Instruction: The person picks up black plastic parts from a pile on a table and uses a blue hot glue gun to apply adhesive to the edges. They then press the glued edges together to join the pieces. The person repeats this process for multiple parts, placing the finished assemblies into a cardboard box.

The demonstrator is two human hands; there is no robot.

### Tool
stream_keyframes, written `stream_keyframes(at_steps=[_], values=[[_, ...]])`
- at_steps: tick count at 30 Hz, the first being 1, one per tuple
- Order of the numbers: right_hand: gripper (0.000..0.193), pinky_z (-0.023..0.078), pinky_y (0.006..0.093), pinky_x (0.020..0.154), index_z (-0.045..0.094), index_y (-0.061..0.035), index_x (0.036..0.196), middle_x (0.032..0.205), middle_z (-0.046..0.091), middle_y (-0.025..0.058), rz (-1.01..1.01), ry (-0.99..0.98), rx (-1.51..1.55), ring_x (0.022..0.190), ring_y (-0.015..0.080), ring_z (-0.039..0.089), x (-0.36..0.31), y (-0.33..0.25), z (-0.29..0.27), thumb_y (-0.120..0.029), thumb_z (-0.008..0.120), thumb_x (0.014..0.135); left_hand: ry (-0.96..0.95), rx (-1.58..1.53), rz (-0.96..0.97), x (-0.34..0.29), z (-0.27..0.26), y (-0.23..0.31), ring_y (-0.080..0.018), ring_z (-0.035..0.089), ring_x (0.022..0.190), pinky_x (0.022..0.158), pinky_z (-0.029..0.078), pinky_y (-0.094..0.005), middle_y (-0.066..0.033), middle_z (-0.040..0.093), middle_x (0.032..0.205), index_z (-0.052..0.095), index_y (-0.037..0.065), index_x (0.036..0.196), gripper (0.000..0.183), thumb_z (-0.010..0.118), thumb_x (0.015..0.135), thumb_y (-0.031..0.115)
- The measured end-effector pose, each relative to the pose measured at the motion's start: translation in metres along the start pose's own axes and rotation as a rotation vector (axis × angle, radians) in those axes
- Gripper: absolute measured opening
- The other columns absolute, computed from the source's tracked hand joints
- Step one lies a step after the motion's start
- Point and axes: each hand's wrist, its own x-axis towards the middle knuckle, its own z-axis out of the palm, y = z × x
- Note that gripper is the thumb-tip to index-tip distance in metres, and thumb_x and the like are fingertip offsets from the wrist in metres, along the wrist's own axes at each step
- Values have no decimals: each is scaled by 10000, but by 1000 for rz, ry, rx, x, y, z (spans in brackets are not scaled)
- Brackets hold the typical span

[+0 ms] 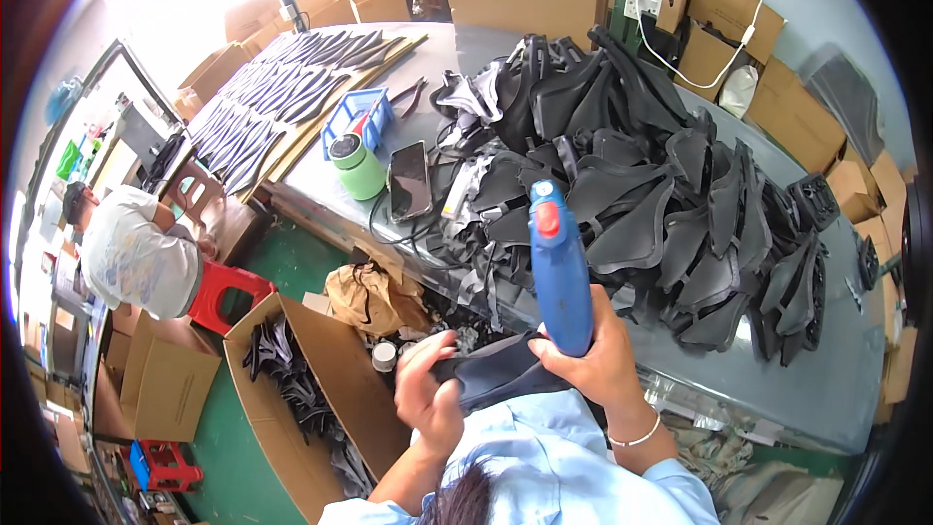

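Note:
My right hand (603, 355) is wrapped round a blue hand-held tool (562, 282) with a red button near its top. The tool stands upright, and its working end is hidden from me. Below it, a long black padded piece (501, 372) lies across the front of my blue shirt. At that piece's left end is my left hand (431, 394), fingers curled and the end between thumb and fingers. Part of the piece's right end is hidden behind the tool and my right hand. A large heap of similar black shaped pieces (622, 204) covers the grey table (777, 394) ahead.
Left of the heap are a phone (409, 180), a green jar (358, 173) and a blue basket (367, 109). Rows of dark strips (282, 87) lie farther left. An open carton (321, 360) stands by my left arm. A person (141, 243) sits near a red stool (225, 294).

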Motion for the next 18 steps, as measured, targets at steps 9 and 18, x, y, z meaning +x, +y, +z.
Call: stream_keyframes(at_steps=[9, 18], values=[[438, 461, 260, 650, 483, -42, 997, 805, 562, 20, 78, 11, 405, 719, 98, 542, -3, -2, 15, -149, 791, 704, -101, -872, -755, -19, 35, 27, -246, 552, 1012, 911, 413, -362, -144, 585, 1053, 498, 5, 1157, 518, 463, 928, 468], [597, 504, 334, 546, 509, -15, 1014, 658, 615, 116, -256, -130, -397, 565, 269, 630, -32, 20, 9, -372, 814, 647, -62, -951, -526, 44, -12, -1, -353, 573, 1069, 881, 490, -427, -206, 588, 1127, 505, -1, 1156, 491, 404, 959, 438]])
